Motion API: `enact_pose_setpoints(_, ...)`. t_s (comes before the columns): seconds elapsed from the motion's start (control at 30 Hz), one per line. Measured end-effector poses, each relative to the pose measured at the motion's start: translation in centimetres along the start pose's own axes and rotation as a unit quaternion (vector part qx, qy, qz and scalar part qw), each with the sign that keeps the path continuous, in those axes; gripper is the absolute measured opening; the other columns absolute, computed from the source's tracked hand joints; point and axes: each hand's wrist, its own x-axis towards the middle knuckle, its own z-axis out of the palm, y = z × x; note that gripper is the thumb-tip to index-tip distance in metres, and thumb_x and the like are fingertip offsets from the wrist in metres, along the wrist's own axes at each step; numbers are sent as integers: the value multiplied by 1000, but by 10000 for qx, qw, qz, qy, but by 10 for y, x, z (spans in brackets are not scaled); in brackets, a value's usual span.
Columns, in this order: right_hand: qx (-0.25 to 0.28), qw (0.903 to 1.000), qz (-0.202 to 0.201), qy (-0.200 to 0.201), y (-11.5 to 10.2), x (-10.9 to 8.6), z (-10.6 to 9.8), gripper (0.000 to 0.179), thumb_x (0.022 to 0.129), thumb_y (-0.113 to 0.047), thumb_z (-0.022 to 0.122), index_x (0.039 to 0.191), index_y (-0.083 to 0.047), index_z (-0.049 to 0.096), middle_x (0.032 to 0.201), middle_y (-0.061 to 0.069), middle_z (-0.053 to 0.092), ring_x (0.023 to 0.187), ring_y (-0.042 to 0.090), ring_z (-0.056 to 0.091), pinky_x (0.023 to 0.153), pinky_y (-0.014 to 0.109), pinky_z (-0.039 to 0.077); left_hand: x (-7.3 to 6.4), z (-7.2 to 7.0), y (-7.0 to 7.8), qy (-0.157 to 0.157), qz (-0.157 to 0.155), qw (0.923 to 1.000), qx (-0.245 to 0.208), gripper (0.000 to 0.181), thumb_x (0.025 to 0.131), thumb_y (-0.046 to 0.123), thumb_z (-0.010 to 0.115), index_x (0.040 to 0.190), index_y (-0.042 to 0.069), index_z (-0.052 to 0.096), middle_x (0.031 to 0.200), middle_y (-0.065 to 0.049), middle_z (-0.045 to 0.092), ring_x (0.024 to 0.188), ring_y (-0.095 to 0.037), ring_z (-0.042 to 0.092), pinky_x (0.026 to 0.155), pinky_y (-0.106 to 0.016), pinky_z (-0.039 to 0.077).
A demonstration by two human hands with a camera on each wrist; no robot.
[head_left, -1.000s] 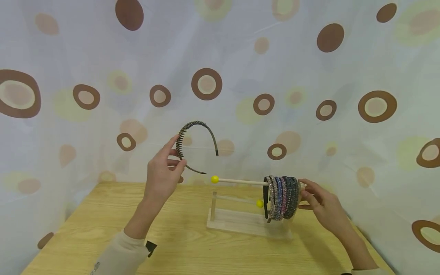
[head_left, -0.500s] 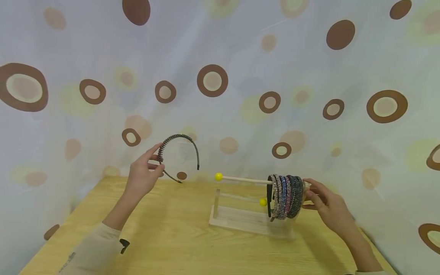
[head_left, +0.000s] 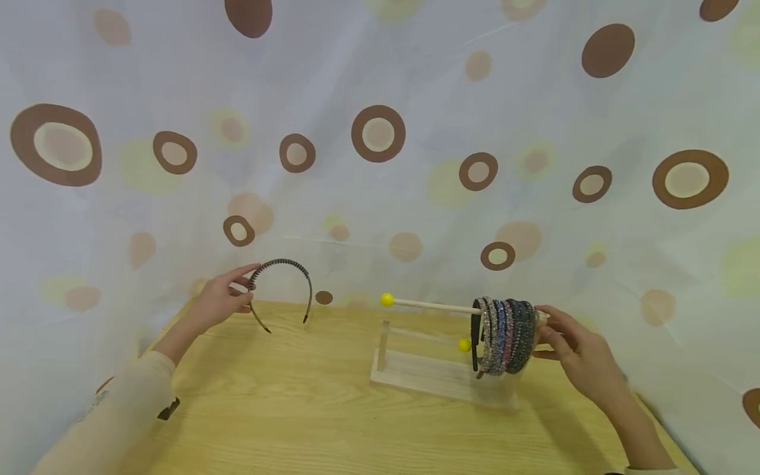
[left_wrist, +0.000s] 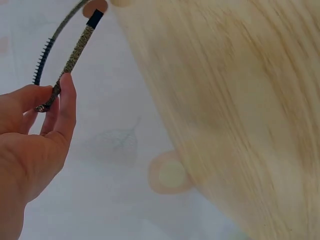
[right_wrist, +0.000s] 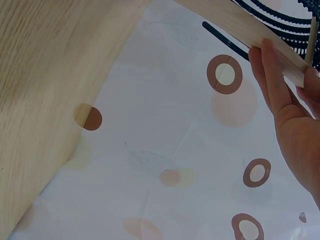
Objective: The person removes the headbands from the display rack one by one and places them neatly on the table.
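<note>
My left hand (head_left: 216, 305) pinches a dark, thin headband (head_left: 285, 262) by its side, thumb against fingers, near the table's back left edge. Its two ends point down in the head view, and small comb teeth show along its inner side in the left wrist view. On the right, my right hand (head_left: 584, 361) grips the wooden upright (right_wrist: 240, 25) of a headband stand (head_left: 410, 377). Several sparkly headbands (head_left: 505, 336) in silver, blue, pink and dark tones hang together on the stand's upper rod, close to that hand.
The upper rod ends in a yellow ball (head_left: 387, 300) pointing left. A second yellow ball (head_left: 464, 345) sits lower, in front of the headbands. Behind the wooden table (head_left: 285, 422) hangs a pale curtain (head_left: 415, 59) with brown circles.
My left hand has carried the dark headband left and down, away from the rod's yellow end. My right hand still holds the stand, while the head view has turned slightly left.
</note>
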Motion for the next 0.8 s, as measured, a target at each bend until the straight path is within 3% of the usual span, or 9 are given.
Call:
enact_pose_setpoints(0.1, -45, 10000, 15, -19, 0, 1, 0, 45, 109, -11, 50, 153, -10, 46, 116, 25, 62, 80, 19, 75, 71, 29, 60, 0, -11, -16, -133, -256, 9995, -126, 65, 98, -7, 60, 158, 5, 36, 121, -31, 51, 90, -31, 68, 77, -47, 60)
enact_pose_setpoints(0.37, -64, 9999, 103, -13, 3, 1, 0, 46, 108, -11, 51, 154, -9, 45, 116, 23, 62, 79, 19, 75, 71, 29, 60, -3, -23, -53, -133, -893, 9940, -624, 61, 100, -5, 58, 156, -6, 31, 129, -40, 47, 105, -51, 62, 82, -44, 59)
enact_pose_setpoints(0.57, -127, 9998, 123, 5, 5, 1, -1, 46, 108, -11, 51, 154, -10, 45, 117, 23, 63, 80, 18, 74, 71, 28, 59, -6, -35, -73, -253, -1223, 9886, -847, 61, 100, -6, 55, 155, -9, 29, 133, -42, 42, 103, -44, 63, 86, -46, 57)
enact_pose_setpoints(0.8, -176, 9998, 43, 0, 3, 0, -1, 46, 108, -10, 51, 154, -9, 45, 117, 23, 64, 81, 16, 74, 71, 28, 59, -17, -50, -84, -461, -1572, 9842, -672, 57, 102, -3, 54, 152, -15, 30, 138, -43, 34, 96, -35, 68, 82, -42, 59)
